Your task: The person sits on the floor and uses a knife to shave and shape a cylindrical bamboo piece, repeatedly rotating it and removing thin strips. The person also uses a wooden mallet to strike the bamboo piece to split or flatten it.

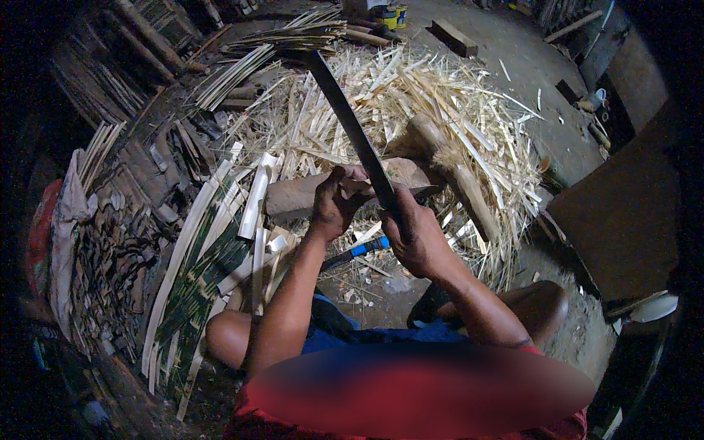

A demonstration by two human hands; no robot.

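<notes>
My right hand (416, 233) is wrapped round the handle of a machete (350, 125). Its long dark blade points up and away to the left, across a wooden block (290, 196) that lies in front of me. Beside the blade, over the block, my left hand (339, 204) has its fingers curled in; whatever is between them is too small to make out. Below both hands lies a dark tool with a blue band (369, 246), partly hidden by my left forearm. A forked log (460, 180) rests against the block's right end.
A heap of pale shavings (381, 81) spreads beyond the block. Split bamboo strips (192, 253) lie to my left, near dark wood scraps (121, 257). Bundled strips (293, 37) and a squared timber (453, 38) are at the back. A brown panel (616, 213) stands on the right.
</notes>
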